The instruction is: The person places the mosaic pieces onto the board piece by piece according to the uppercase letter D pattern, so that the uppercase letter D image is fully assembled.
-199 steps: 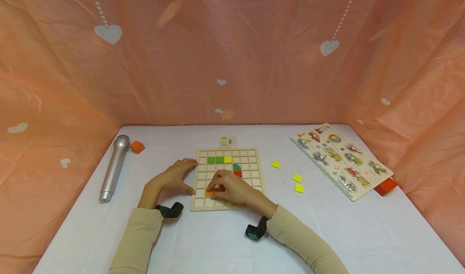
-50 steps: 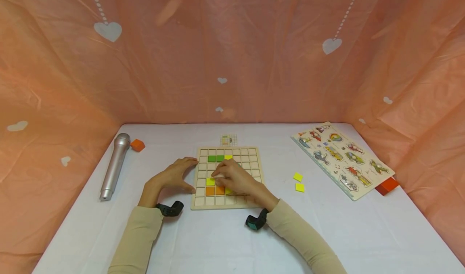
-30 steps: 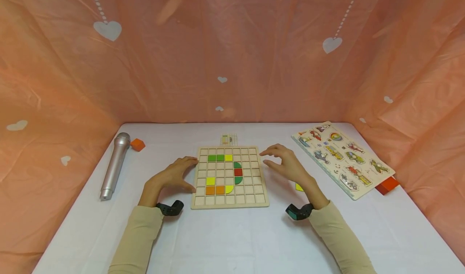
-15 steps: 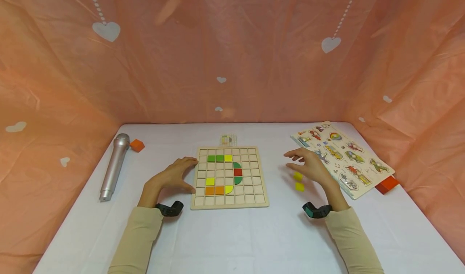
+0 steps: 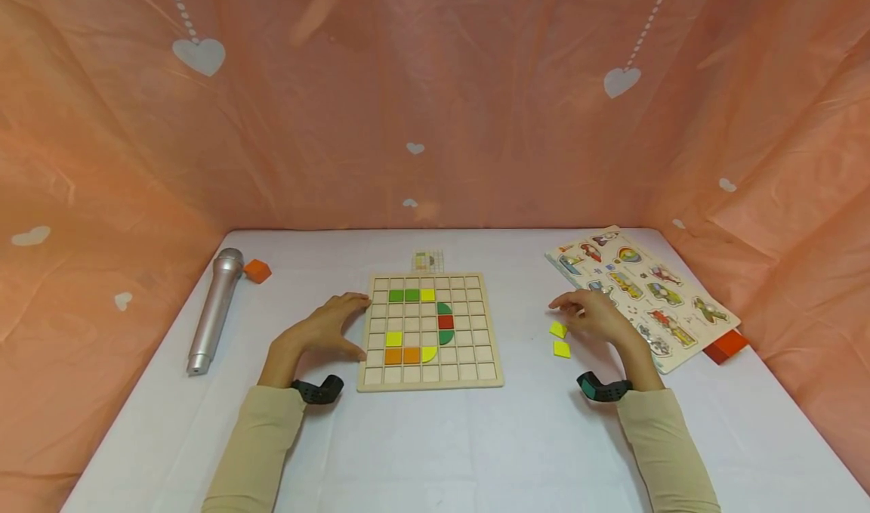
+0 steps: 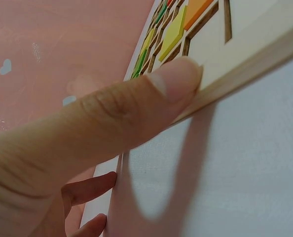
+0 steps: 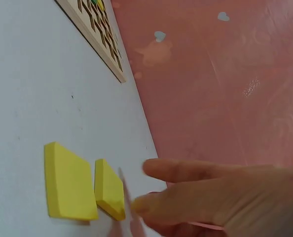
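A wooden grid board [image 5: 431, 386] lies mid-table. On it sit green squares [image 5: 404, 295], yellow squares [image 5: 394, 339], orange squares [image 5: 402, 356], a red square [image 5: 445, 322], green quarter-rounds [image 5: 445, 337] and a yellow quarter-round [image 5: 429, 355]. My left hand [image 5: 328, 326], thumb and fingers spread, touches the board's left edge; in the left wrist view its thumb [image 6: 131, 106] rests on the rim. Right of the board, two loose yellow square tiles [image 5: 558, 329] lie on the cloth. My right hand [image 5: 598, 316] hovers beside the farther tile [image 7: 110, 190], fingers loosely bent, holding nothing.
A small pattern card [image 5: 428, 261] lies behind the board. To the left are a silver microphone [image 5: 214, 309] and an orange block [image 5: 257, 271]. A picture puzzle board [image 5: 642, 294] leans on a red block [image 5: 725, 346] at the right.
One yellow square has gone from the table onto the board, where a yellow and a green quarter-round now show. My right hand has moved right from the board to the loose tiles.
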`<state>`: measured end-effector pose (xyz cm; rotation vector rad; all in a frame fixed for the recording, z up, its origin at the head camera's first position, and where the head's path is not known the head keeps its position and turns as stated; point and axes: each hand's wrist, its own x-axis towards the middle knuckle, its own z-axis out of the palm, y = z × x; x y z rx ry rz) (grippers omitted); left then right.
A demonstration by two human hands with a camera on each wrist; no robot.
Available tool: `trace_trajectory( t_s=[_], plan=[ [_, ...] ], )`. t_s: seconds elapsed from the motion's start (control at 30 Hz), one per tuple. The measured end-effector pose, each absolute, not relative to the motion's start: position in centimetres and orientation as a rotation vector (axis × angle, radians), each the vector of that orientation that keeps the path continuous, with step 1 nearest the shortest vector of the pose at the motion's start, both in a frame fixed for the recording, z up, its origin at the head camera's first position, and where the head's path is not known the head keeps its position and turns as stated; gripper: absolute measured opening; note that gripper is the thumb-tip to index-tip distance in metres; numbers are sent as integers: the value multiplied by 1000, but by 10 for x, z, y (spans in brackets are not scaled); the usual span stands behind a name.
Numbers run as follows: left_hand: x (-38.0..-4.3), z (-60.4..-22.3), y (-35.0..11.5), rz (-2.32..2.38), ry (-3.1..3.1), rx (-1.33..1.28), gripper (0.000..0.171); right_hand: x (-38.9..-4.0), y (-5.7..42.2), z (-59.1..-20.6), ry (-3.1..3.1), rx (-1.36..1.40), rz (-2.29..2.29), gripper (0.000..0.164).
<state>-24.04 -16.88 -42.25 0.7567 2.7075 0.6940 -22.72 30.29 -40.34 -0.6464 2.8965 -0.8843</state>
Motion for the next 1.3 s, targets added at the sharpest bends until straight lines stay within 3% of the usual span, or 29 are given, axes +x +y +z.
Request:
trace_trajectory(
  t_s=[0.77,1.0,1.3],
  plan=[
    [-242,-426,-169,699,2710,760,96,-228,294,-411,2833,-442,-852,32],
    [-241,-424,-169,691,2708,753,96,-238,272,-413,2914,-589,-911,26],
    [-242,-424,-169,698,2701,764,96,-249,213,-404,2900,-907,-1067,30]
  ],
)
